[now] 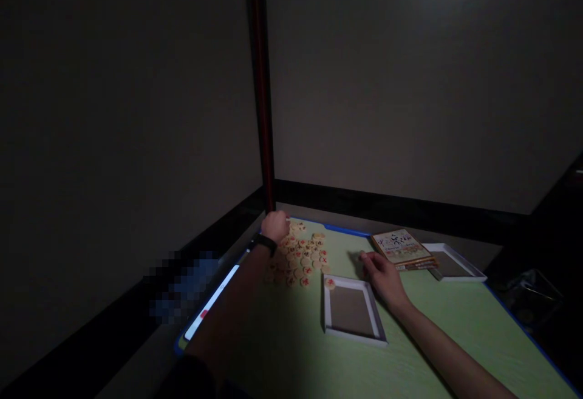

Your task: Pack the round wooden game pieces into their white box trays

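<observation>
Many round xiangqi pieces (pixel 298 256) with red or dark characters lie spread over the green table. At their far left edge, my left hand (pixel 276 226), with a dark band on the wrist, is closed, its fingertips mostly hidden behind it. My right hand (pixel 381 272) hovers just beyond the right side of a shallow open box tray (pixel 381 326), thumb and fingers pinched together. Whether a piece sits in that pinch is too dark to make out. A single xiangqi piece (pixel 330 283) lies in the tray's far left corner.
A box lid or booklet with printed characters (pixel 401 247) lies behind my right hand, beside a second shallow tray (pixel 455 264). A lit phone-like screen (pixel 214 299) runs along the table's left edge. Walls stand behind and left; a clear bag (pixel 532 296) is at right.
</observation>
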A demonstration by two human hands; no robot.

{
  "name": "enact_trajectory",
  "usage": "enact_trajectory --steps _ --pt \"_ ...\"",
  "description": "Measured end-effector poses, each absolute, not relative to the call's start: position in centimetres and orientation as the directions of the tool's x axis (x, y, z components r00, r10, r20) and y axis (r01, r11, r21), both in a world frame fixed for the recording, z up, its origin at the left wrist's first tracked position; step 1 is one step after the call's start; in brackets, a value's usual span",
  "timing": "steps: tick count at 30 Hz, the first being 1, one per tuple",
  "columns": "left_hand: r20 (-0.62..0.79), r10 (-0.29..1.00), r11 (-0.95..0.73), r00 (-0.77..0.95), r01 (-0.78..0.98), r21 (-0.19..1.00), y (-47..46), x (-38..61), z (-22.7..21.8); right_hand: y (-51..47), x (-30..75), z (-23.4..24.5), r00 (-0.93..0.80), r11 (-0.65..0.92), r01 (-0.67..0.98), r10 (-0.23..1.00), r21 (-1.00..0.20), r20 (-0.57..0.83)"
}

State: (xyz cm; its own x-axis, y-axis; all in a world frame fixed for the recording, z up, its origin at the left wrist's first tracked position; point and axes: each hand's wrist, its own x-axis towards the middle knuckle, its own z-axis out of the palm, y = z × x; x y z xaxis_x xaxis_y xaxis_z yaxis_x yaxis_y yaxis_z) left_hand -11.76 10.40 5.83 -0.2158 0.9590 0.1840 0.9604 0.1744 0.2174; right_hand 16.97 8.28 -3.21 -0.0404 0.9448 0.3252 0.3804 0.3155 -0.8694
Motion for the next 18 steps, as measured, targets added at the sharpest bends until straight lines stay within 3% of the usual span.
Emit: enact_trajectory --steps 10,18 --pt "-0.019 0.981 0.192 -0.192 0.959 0.207 15.9 -12.4 5.2 8.3 17.0 -3.3 -0.044 0.287 0.370 0.955 -0.884 0.292" --pt "0.040 0.964 0.242 -0.261 0.935 0.259 15.5 -12.3 4.8 8.3 17.0 -3.4 -0.044 0.290 0.366 0.955 -0.884 0.295"
